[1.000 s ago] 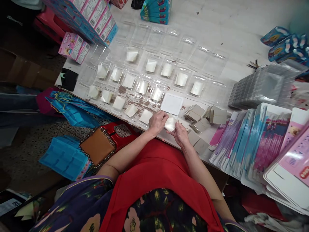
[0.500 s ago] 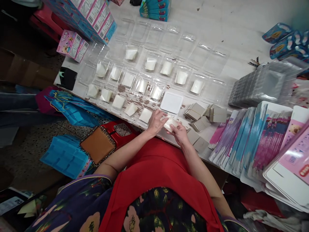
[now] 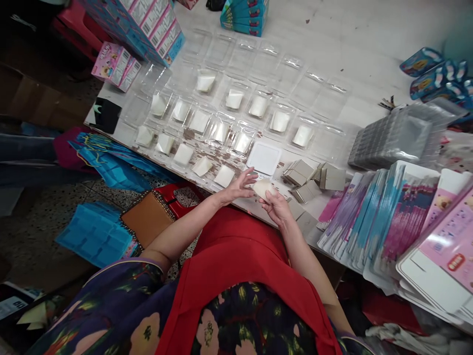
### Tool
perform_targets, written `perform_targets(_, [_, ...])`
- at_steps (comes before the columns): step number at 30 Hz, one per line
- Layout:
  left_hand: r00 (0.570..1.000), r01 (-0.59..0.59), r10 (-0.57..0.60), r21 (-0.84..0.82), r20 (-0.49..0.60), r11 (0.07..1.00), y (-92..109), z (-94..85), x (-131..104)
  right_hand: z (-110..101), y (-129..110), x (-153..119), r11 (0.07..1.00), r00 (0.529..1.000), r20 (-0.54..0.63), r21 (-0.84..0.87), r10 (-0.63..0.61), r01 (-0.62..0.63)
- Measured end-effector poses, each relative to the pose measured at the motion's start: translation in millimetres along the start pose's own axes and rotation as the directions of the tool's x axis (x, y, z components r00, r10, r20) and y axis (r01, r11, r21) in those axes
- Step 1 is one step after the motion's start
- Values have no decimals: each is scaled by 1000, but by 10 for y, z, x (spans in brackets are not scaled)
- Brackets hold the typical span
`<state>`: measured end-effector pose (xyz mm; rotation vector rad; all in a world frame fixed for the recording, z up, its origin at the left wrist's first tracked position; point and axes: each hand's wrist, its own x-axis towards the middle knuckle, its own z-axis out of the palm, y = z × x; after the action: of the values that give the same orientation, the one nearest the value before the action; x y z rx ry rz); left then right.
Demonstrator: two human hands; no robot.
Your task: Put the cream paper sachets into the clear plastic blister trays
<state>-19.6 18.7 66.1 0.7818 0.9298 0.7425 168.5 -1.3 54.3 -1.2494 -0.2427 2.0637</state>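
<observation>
Near the front edge of the table, my right hand (image 3: 275, 204) grips a cream-white folded piece (image 3: 263, 188) between thumb and fingers. Just left of that piece is my left hand (image 3: 238, 189), its fingers spread and holding nothing. A flat white scale (image 3: 263, 159) lies right behind my hands. Several clear plastic trays stand in rows across the table, many with a white folded piece inside, such as the one (image 3: 243, 143) left of the scale. Another white piece (image 3: 224, 175) sits beside my left hand at the front edge.
Bundles of grey cards (image 3: 298, 172) lie right of the scale. Farther right are stacked clear trays (image 3: 391, 133) and a row of printed cards (image 3: 384, 212). Pink and blue boxes (image 3: 155, 29) rise at the back left. A red stool (image 3: 185, 197) stands below the table edge.
My left hand has come away from the white piece and its fingers have opened. The piece stays in my right hand. The whole view has shifted slightly.
</observation>
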Motion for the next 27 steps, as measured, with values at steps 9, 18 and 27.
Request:
perform_targets(9, [991, -4, 7, -23, 134, 1000, 54, 269, -76, 125, -17, -127, 992, 968, 218, -22, 128, -126])
perform_targets(18, [970, 179, -152, 138, -189, 974, -72, -24, 45, 196, 115, -22, 896, 977, 23, -394, -213, 205])
perform_targets(27, [988, 156, -109, 716, -112, 681, 76, -276, 482, 96, 434, 41, 961, 969, -196, -258, -148, 94])
